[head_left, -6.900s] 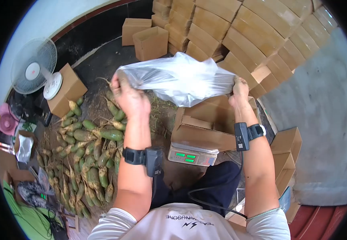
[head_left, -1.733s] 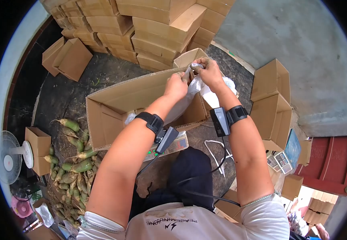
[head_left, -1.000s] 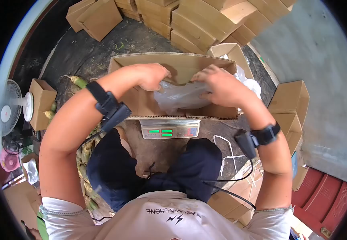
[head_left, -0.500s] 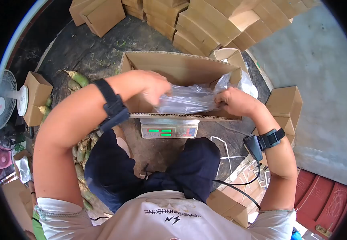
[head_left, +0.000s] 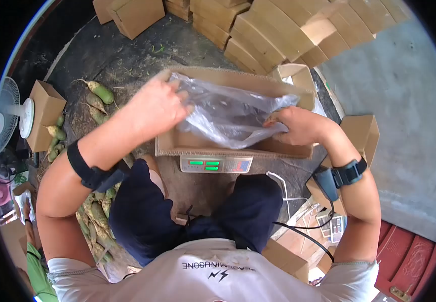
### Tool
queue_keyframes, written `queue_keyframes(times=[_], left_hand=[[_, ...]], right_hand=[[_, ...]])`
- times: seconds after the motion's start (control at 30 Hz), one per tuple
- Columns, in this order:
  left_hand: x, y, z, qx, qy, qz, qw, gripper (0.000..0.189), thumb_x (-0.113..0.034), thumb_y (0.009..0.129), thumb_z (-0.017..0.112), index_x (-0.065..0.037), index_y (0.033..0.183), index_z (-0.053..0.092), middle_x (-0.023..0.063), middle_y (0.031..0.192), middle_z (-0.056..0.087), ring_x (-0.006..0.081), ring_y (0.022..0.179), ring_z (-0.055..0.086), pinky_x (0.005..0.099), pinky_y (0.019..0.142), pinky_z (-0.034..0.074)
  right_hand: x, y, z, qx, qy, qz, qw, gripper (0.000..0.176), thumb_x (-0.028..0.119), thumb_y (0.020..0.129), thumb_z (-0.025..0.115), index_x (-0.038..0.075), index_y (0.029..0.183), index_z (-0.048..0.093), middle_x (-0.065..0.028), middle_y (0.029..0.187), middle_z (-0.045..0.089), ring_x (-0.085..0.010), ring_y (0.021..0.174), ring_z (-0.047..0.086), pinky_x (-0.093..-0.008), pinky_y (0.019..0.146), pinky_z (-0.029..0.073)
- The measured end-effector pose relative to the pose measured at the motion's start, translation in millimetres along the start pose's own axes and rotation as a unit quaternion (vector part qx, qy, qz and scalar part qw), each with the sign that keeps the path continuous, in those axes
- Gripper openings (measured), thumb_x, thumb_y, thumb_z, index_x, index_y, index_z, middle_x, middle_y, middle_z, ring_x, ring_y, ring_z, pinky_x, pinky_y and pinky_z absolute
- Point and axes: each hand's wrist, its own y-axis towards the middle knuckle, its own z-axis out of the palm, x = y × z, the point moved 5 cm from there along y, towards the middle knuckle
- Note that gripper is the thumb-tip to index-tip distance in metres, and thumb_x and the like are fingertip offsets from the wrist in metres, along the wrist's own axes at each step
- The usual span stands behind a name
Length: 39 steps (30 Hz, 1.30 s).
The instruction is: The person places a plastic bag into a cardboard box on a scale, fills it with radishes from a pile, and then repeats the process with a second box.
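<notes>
An open cardboard box [head_left: 238, 73] stands on a digital scale [head_left: 216, 164] with green lit readouts. Inside the box's mouth a clear plastic bag [head_left: 228, 111] is spread out wide. My left hand [head_left: 165, 106] is at the box's left end, its fingers closed on the bag's left edge. At the right, my right hand [head_left: 297, 125] grips the bag's other end, fingers curled round the film. The box's floor is hidden beneath the plastic.
Long green radishes [head_left: 100, 92] lie on the dark floor at the left, more beside my leg. Stacked cartons [head_left: 263, 38] stand behind the box. A fan [head_left: 5, 118] is at far left, and a person's green sleeve [head_left: 42, 274] shows lower left.
My left hand has moved left and up, pulling the bag out wide across the box. My right hand still holds the bag's right end. The view has shifted slightly.
</notes>
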Motion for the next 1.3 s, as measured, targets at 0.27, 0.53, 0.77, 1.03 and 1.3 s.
queue_keyframes(times=[0.27,0.53,0.77,1.03,1.3], left_hand=[[2.4,-7.8,-4.0,-0.002,-0.043,0.007,0.999,0.011,-0.019,0.068,0.058,-0.014,0.063,0.066,0.0056,0.080,0.061,0.0257,0.111,0.053,0.0513,0.100,0.036],[9.2,-26.6,5.1,-0.047,-0.144,-0.023,0.988,0.015,-0.020,0.071,0.057,-0.011,0.072,0.069,0.0137,0.096,0.065,0.0299,0.121,0.049,0.0574,0.105,0.030],[16.0,-36.5,26.0,-0.178,-0.209,-0.054,0.960,0.022,-0.023,0.079,0.054,-0.009,0.089,0.067,0.0112,0.085,0.066,0.0335,0.109,0.058,0.0587,0.103,0.032],[16.3,-37.7,30.3,-0.152,-0.235,-0.069,0.957,0.026,-0.025,0.073,0.054,-0.004,0.076,0.070,0.0185,0.087,0.066,0.0407,0.109,0.055,0.0543,0.102,0.035],[15.0,-45.4,46.1,-0.224,-0.252,-0.124,0.933,0.048,-0.036,0.064,0.066,-0.009,0.104,0.069,0.0213,0.119,0.058,0.0481,0.131,0.031,0.0676,0.105,0.021]], right_hand=[[35.6,133.5,29.7,0.149,-0.034,-0.053,0.987,0.037,0.006,0.083,0.051,0.004,0.119,0.058,-0.0182,0.116,0.062,-0.0325,0.108,0.058,-0.0398,0.093,0.046],[-27.7,243.3,128.1,0.292,-0.159,0.037,0.942,0.042,0.010,0.083,0.051,0.006,0.125,0.054,-0.0180,0.123,0.058,-0.0315,0.115,0.054,-0.0390,0.097,0.042],[-59.7,244.0,144.9,0.306,-0.137,0.090,0.938,0.044,0.009,0.083,0.048,0.005,0.126,0.053,-0.0199,0.123,0.057,-0.0343,0.115,0.053,-0.0403,0.097,0.042],[23.0,143.1,44.7,0.231,0.026,0.040,0.972,0.042,0.007,0.084,0.045,-0.001,0.125,0.052,-0.0225,0.122,0.057,-0.0375,0.114,0.054,-0.0409,0.096,0.042],[136.0,81.3,14.6,-0.184,0.015,0.021,0.983,0.044,0.022,0.091,0.057,-0.007,0.124,0.048,-0.0261,0.108,0.061,-0.0372,0.103,0.060,-0.0399,0.089,0.046]])
